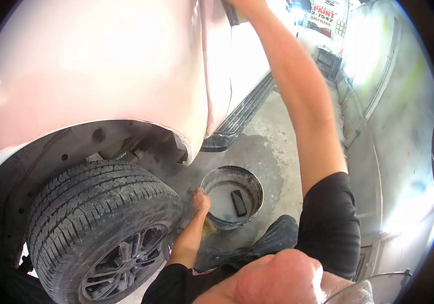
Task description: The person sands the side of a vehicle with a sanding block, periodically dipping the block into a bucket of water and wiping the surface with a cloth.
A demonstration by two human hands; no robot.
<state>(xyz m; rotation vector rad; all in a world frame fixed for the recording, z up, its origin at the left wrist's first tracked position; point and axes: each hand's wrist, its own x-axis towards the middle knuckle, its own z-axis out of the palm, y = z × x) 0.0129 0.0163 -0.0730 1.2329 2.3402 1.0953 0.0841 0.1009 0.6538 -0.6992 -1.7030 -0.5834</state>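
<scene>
My left hand (201,200) is at the near left rim of a round bucket (259,182), its fingers closed on the edge. Cloudy water fills the lower part of the bucket, and a black rectangular block (238,203) lies in it. Reaching up to the top edge of the view, my right hand (247,6) is partly cut off. It is closed on a dark, straight-edged block (231,12) against the vehicle's side panel (126,66). That panel is whitish with pinkish patches, and a vertical seam runs down beside the block.
A tyre (100,192) with a spoked wheel sits under the wheel arch at the left. A dark running board (239,121) runs along the vehicle's lower side. Concrete floor (282,162), partly wet, lies between the vehicle and the right wall (404,137).
</scene>
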